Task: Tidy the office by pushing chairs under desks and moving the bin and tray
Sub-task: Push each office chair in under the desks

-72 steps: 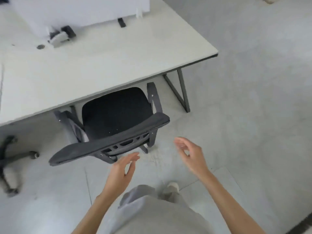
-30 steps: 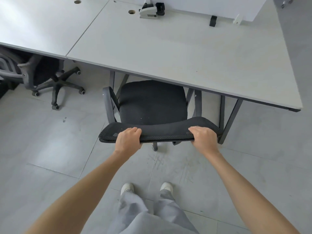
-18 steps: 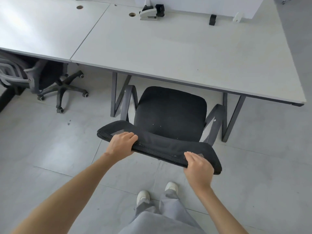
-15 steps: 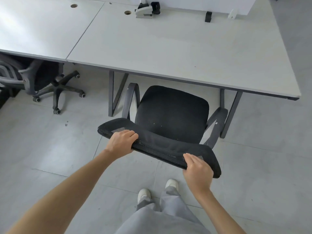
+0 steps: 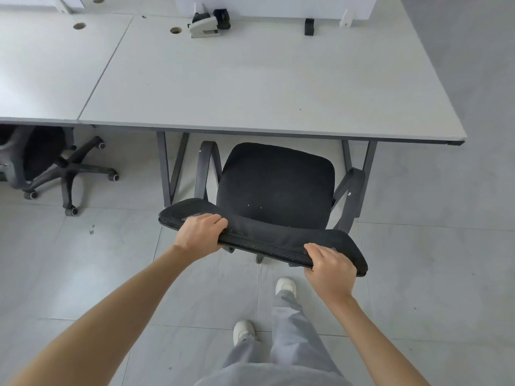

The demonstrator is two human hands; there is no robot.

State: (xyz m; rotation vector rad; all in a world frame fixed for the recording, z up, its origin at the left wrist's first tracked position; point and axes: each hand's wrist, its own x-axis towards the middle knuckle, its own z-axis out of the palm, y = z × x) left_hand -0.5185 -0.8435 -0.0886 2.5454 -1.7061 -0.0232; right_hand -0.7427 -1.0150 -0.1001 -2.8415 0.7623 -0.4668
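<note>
both hands [image 5: 200, 232] grip chair backrest [image 5: 267, 240]

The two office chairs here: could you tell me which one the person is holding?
The black chair at the right-hand desk; both hands grip its backrest. The other chair stands untouched under the left desk.

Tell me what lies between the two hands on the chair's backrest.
Only bare black mesh backrest runs between the left hand and right hand, per the head view.
</note>
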